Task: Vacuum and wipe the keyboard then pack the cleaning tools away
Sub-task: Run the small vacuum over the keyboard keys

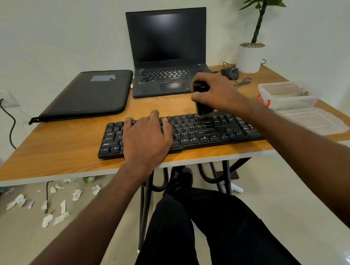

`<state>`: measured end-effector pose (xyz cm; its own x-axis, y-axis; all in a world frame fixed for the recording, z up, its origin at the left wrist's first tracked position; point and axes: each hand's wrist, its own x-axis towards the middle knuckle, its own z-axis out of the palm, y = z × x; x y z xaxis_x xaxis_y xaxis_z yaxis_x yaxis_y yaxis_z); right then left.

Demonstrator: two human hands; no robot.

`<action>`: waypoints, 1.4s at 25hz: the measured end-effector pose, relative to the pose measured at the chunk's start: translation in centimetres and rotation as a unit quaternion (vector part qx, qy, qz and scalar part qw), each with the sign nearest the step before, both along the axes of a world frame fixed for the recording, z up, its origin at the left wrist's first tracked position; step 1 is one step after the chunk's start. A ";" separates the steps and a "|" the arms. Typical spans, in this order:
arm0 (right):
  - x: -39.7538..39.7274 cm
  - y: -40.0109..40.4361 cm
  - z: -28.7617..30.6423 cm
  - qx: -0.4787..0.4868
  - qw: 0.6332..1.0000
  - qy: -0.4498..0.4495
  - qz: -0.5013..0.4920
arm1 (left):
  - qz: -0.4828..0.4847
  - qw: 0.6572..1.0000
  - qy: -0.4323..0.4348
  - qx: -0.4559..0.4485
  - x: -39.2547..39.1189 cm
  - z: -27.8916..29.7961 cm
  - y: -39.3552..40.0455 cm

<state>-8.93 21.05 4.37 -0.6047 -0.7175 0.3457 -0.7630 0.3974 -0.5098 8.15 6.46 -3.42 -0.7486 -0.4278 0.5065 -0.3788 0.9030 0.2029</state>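
A black keyboard (202,131) lies near the front edge of the wooden table (66,154). My left hand (146,136) rests flat on its left half, fingers spread over the keys. My right hand (217,92) grips a small black cylindrical vacuum (202,100), held upright with its lower end on the keys at the upper middle-right of the keyboard. A clear plastic box (286,96) with a red latch stands to the right, and its clear lid (313,119) lies flat in front of it.
An open black laptop (169,51) stands behind the keyboard, a black sleeve (90,94) to its left. A mouse (230,73) with cable and a potted plant (250,57) sit at the back right. Crumpled tissues (53,204) litter the floor at left.
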 end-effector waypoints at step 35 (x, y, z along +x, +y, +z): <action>-1.9 6.8 0.0 -0.069 0.992 0.034 -0.102 | -0.100 0.973 -0.209 0.005 -4.5 2.8 3.3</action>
<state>-10.88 27.84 4.33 -0.7037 -0.5257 0.4780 -0.7091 0.4766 -0.5196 3.67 9.77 -0.61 -0.9568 -0.2563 0.1372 -0.2473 0.9657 0.0791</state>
